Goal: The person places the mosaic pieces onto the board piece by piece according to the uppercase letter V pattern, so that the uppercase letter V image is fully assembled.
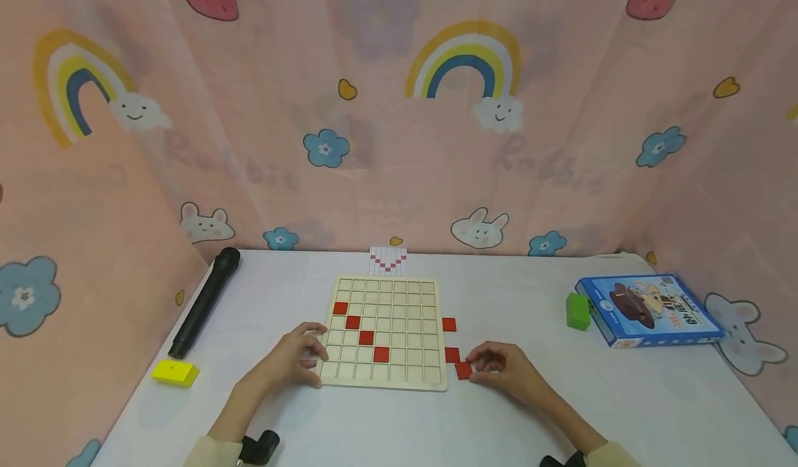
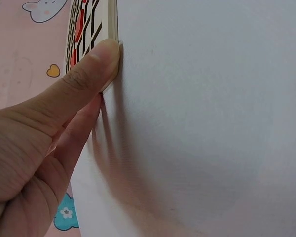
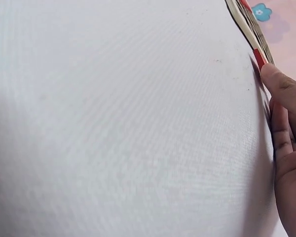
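Red square tile [image 1: 463, 370] lies flat on the white table [image 1: 530, 411], just off the near right corner of the wooden grid board [image 1: 386, 332]. Right hand [image 1: 501, 370] sits immediately to its right, fingers curled, tips touching the tile's right edge; the right wrist view shows a fingertip [image 3: 281, 84] against a red edge, though whether the tile is pinched or only touched cannot be told. Tile lies to the left of the right hand, between that hand and the board's right edge.

Left hand [image 1: 296, 356] is well apart from the tile, on the other side of the board. Its fingers curl over the board's near left corner, and the left wrist view shows the thumb [image 2: 91, 66] pressed flat against the board's edge, so it holds the board.

Two more red tiles wait loose on the table along the board's right edge: one [image 1: 451, 355] just beyond the touched tile, one [image 1: 449, 324] farther off. Four red tiles [image 1: 366, 337] already sit in cells, running diagonally from far left toward near centre. Judgement: the right hand is much the nearer to the loose tiles; the open cells lie to its left and slightly farther away.

A small pattern card [image 1: 388, 260] stands at the board's far edge.
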Demonstrator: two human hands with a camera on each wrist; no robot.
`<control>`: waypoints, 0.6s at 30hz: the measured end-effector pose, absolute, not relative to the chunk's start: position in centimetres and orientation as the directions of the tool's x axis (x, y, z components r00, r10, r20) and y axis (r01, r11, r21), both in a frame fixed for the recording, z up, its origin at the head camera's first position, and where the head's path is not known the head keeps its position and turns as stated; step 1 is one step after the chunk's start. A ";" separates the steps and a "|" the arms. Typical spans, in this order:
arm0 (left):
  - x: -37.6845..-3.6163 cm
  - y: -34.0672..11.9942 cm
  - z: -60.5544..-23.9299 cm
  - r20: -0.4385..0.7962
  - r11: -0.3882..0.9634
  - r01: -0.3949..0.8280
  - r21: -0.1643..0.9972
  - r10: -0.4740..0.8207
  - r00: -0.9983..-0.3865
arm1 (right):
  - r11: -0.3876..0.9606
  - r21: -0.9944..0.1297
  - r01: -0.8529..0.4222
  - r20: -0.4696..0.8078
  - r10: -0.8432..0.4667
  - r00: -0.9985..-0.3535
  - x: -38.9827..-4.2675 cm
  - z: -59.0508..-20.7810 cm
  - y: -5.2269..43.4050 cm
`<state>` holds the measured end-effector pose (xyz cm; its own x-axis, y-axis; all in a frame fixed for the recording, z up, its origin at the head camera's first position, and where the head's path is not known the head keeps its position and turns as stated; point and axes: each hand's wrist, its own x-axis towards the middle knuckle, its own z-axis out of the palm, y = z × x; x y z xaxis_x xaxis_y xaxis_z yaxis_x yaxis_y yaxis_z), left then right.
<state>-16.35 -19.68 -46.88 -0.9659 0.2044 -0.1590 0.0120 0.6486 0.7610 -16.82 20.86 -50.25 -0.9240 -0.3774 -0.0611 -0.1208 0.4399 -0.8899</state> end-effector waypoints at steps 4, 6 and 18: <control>-16.4 -19.9 -47.0 -0.133 0.645 0.051 0.762 0.233 -0.963 | 0.411 -0.907 -0.090 -0.063 -0.345 -0.937 -16.5 -50.1 20.8; -16.4 -19.9 -47.0 -0.133 0.643 0.050 0.764 0.232 -0.964 | 0.392 -0.916 -0.084 -0.054 -0.330 -0.943 -16.3 -50.1 20.8; -16.2 -19.6 -46.8 -0.161 0.650 0.002 0.760 0.190 -0.968 | 0.365 -0.931 -0.006 -0.048 -0.139 -0.989 -16.0 -49.5 19.7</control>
